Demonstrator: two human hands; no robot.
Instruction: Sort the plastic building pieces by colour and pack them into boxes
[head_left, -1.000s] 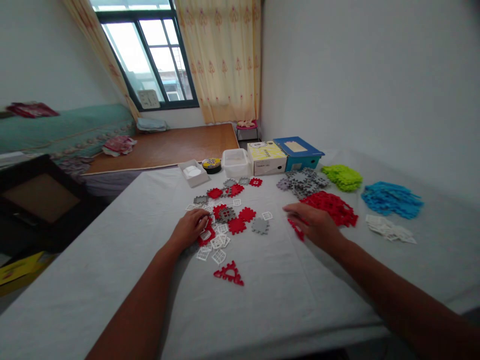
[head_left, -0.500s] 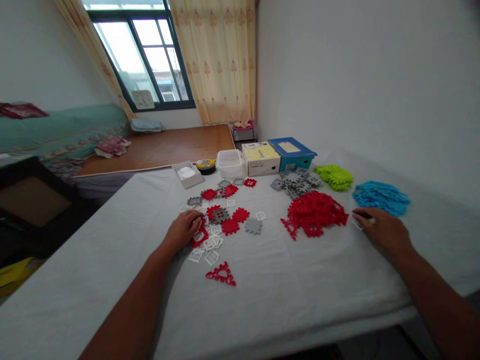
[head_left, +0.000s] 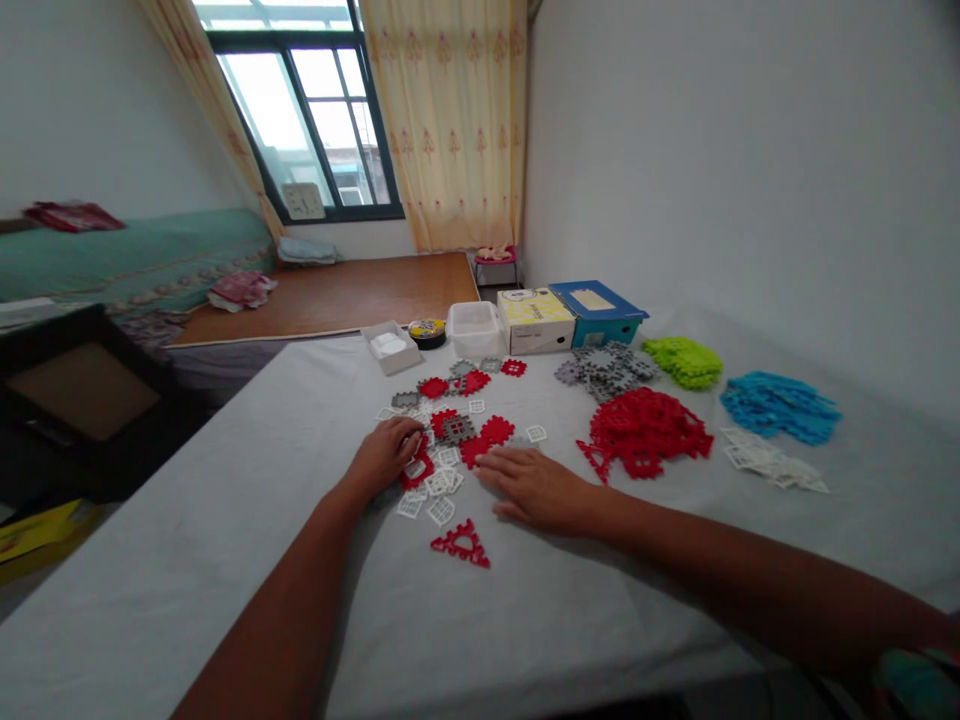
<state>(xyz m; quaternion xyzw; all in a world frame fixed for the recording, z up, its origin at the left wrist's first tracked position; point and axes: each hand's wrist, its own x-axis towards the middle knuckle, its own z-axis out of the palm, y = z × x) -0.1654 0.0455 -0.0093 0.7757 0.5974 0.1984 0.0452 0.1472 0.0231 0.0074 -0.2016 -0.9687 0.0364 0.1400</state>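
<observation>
The left hand (head_left: 386, 452) is curled over the near edge of a jumble of plastic building pieces left of the frame's center, its fingertips tucked against a red toothed frame piece (head_left: 424, 472); from where I stand I can't tell whether it pinches anything. The right hand (head_left: 540, 490) lies palm down near the center, fingers stretched out flat, its fingertips just beside a solid red toothed tile (head_left: 471, 454). A pale gray tile (head_left: 531, 443) shows only in part behind its knuckles.

Between and beyond the hands, red and gray tiles mix with white window-lattice pieces (head_left: 442, 511), some overlapping, the nearest white ones lying just right of the left wrist. A red triangular piece (head_left: 475, 542) lies by itself on the white cloth (head_left: 585, 610), below the center of the frame.

Over in the right half, pieces are heaped by color: a red pile (head_left: 651, 430), a gray pile (head_left: 609, 370) behind it, a lime-green pile (head_left: 682, 362), a blue pile (head_left: 781, 406) and, nearer, a white pile (head_left: 774, 460). Along the table's far edge I see a small white box (head_left: 406, 359), a round black-and-yellow tin (head_left: 427, 335), a translucent tub (head_left: 474, 344), a yellow-and-white carton (head_left: 536, 322) and a blue box (head_left: 600, 325). The window (head_left: 322, 120) is at upper left, beside a patterned curtain (head_left: 454, 120).
</observation>
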